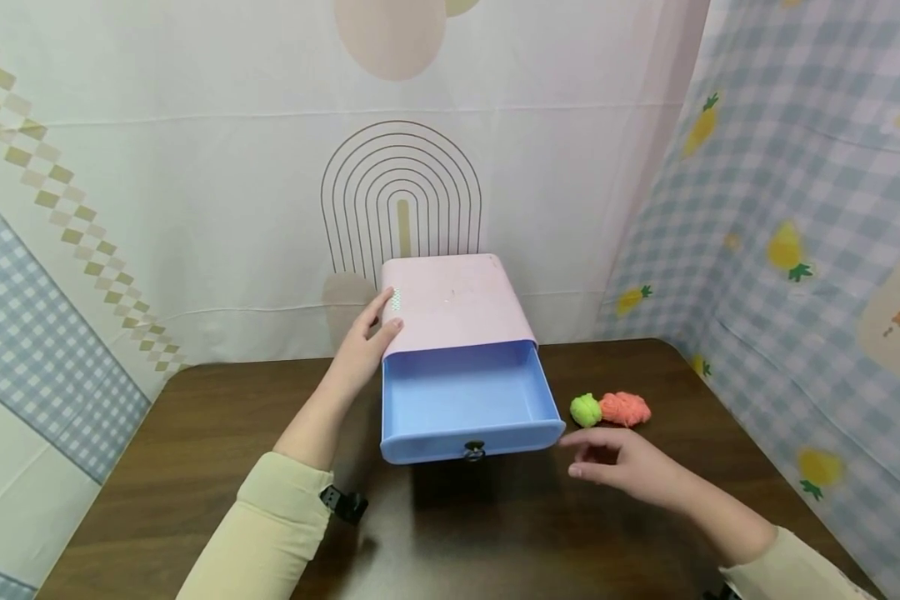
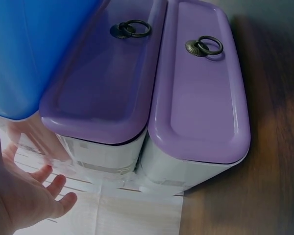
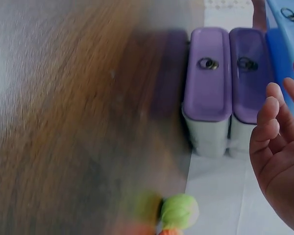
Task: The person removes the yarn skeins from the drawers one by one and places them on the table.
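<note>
A small drawer cabinet with a pink top point(image 1: 453, 304) stands on the table, its blue top drawer point(image 1: 457, 396) pulled out and bare inside. My left hand point(image 1: 363, 342) rests on the cabinet's left side, thumb and fingertips at the edge of the pink top. Just off the drawer's front right corner is my right hand point(image 1: 626, 467), fingers loosely bent and holding nothing. Below the blue drawer, two purple drawers point(image 2: 201, 83) are closed, each with a ring pull point(image 2: 206, 46). To the right lies a bundle of yarn, part green point(image 1: 586, 410) and part coral point(image 1: 626, 409).
The brown wooden table point(image 1: 217, 467) ends against a white patterned cloth point(image 1: 232, 208) behind the cabinet. A blue checked cloth point(image 1: 765, 317) hangs along the right side. A black strap point(image 1: 345, 504) sits at my left wrist.
</note>
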`<control>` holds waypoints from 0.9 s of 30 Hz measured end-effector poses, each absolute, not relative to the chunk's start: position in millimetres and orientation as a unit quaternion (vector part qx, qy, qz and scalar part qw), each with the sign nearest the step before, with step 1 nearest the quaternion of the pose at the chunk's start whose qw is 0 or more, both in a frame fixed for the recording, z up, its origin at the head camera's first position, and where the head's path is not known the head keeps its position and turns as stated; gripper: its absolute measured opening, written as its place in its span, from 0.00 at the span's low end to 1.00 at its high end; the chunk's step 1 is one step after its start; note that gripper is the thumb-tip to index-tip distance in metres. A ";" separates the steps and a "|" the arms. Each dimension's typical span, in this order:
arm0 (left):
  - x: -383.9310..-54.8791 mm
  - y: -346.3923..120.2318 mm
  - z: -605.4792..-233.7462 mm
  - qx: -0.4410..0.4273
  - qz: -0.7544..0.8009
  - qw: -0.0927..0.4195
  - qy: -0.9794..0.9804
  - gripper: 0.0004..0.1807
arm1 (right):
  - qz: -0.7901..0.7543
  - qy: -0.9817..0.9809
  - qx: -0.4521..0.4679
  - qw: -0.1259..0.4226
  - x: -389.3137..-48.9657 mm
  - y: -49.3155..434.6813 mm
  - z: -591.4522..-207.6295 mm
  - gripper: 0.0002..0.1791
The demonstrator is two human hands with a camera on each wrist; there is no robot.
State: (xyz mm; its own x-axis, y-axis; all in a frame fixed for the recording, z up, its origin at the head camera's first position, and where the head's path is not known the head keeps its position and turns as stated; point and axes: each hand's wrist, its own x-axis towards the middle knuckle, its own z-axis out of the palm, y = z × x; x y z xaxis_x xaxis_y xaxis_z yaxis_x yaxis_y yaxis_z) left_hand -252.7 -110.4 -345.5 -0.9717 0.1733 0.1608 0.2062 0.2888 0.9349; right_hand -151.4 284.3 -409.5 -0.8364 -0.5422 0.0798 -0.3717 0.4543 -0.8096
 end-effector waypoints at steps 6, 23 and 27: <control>-267.6 -112.9 -365.0 -0.121 -0.582 0.028 -0.803 0.34 | -0.467 0.818 -0.324 0.084 -140.0 275.0 -406.2 0.15; -265.3 -114.0 -359.2 -0.125 -0.596 0.017 -0.793 0.34 | -0.487 0.787 -0.366 0.100 -131.4 234.4 -396.1 0.22; -268.8 -114.8 -366.0 -0.128 -0.592 0.029 -0.795 0.34 | -0.495 0.777 -0.372 0.109 -131.4 225.6 -397.1 0.23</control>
State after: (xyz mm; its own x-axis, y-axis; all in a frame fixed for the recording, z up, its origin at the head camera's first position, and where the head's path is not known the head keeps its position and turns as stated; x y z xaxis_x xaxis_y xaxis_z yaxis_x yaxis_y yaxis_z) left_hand -268.8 -114.8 -366.0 -0.9655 0.1690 0.1983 0.2383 0.2652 0.9343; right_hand -131.4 225.6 -397.1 -0.6994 -0.6862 0.1999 -0.4709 0.2321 -0.8511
